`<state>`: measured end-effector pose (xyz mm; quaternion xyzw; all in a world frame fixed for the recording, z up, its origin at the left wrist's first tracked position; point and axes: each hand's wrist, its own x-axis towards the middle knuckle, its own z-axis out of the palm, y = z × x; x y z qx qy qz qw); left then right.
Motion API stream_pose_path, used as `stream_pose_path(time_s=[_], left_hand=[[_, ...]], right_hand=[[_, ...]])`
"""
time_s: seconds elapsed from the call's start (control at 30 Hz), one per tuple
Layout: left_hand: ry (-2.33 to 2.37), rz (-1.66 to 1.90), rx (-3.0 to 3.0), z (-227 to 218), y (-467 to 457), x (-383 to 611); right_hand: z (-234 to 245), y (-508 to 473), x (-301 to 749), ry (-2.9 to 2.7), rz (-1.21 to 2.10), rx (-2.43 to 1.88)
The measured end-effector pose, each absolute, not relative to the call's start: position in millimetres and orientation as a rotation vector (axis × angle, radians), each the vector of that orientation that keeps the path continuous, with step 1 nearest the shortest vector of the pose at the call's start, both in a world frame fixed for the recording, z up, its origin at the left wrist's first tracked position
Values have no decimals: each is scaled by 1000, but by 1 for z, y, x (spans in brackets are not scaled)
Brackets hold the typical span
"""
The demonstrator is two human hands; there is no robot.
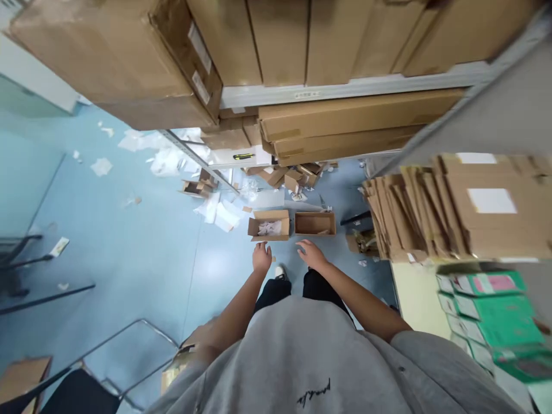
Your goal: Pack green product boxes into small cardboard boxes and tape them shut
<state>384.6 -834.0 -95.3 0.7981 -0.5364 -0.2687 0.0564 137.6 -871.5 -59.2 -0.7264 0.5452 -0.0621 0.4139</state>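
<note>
My left hand [261,257] hangs just in front of an open cardboard box [285,226] on the floor, its thumb apart from the fingers and nothing in it. White crumpled packing [269,228] lies inside that box, whose flaps are folded out. Beside it on the right is a second open cardboard box [310,221], with a small brown piece in its right end. My right hand [311,253] is nearest to this second box, fingers stretched out and holding nothing. Whether either hand touches a box is hard to tell.
A metal shelf [345,86] loaded with large cartons [280,40] stands ahead. A yellow-black utility knife [243,156] rests on a lower shelf. Flattened cardboard [414,213] and green boxes [500,316] stand at right. Paper scraps [166,161] litter the floor; a chair [81,394] is lower left.
</note>
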Motion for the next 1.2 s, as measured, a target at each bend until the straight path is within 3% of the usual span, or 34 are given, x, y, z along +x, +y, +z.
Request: stream_pose_path(time_s=[0.17, 0.43, 0.67, 0.83, 1.2], left_hand=[[-1450, -769, 2538, -192, -865, 420], [-1600, -712, 2576, -429, -936, 500], [-1794, -1139, 2785, -616, -990, 533], [-1811, -1269, 2836, -685, -1024, 546], [-1854, -1272, 2735, -730, -1004, 555]], right_hand=[[-181, -940, 191, 1246, -53, -1878], [-457, -1003, 300, 1215, 85, -2042], [-650, -1024, 365, 1188, 339, -2193], [-708, -1034, 383, 1193, 422, -2211], [-727, -1026, 417, 1071, 483, -2385]])
